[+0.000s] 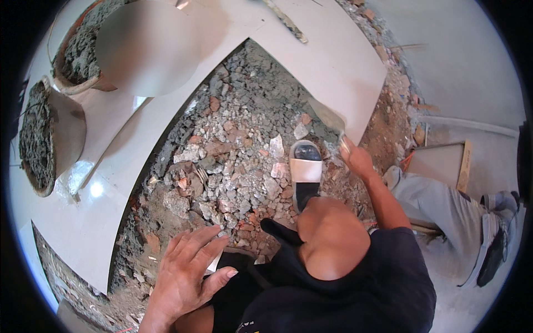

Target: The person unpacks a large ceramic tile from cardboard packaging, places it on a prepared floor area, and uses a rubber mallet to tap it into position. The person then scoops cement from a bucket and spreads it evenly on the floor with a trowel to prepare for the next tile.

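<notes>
My right hand is closed around the handle of a trowel. The trowel's flat blade lies by the edge of a large pale floor tile, over damp grey mortar. My left hand is near the lower edge, held over my left leg with fingers apart and nothing in it. Between the hands spreads a bed of broken rubble. My foot in a slide sandal stands on it.
A tipped bucket and another bucket, both with grey mortar, stand on tiles at left. A mortar-smeared tool lies on the far tile. At right, another person's grey trouser leg stretches beside a framed board.
</notes>
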`<act>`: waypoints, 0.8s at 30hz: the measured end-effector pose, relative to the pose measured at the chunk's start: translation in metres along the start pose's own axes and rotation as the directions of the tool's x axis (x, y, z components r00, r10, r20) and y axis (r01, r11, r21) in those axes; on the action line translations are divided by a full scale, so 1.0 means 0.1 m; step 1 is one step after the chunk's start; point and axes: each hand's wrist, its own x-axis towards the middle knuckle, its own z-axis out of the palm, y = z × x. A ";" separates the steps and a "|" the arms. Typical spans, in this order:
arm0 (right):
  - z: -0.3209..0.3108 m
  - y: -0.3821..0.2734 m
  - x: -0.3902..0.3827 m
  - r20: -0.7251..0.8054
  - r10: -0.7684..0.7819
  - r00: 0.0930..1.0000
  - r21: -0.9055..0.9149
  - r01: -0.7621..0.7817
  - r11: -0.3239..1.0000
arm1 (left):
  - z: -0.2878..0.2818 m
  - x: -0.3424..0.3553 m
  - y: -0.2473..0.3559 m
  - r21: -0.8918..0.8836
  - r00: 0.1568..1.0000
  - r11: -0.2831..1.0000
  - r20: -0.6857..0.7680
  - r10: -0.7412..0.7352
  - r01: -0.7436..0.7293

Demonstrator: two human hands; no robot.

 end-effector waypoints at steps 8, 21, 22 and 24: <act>0.23 0.93 -1.09 0.105 0.238 0.966 -0.085 -0.230 0.970 | 0.10 -0.07 0.04 -0.148 0.997 0.986 -0.004 -0.079 0.078; 0.39 0.39 -0.62 -0.095 0.019 0.995 0.417 0.022 0.909 | 0.33 0.17 0.03 0.007 0.984 0.984 -0.005 -0.177 0.177; 0.32 0.27 -0.36 -0.126 -0.037 0.991 0.444 0.089 0.892 | 0.35 0.19 0.02 0.016 0.982 0.982 0.013 -0.188 0.188; 0.17 0.00 0.25 -0.150 -0.109 0.983 0.407 0.162 0.899 | 0.38 0.22 0.02 0.035 0.981 0.981 0.028 -0.190 0.189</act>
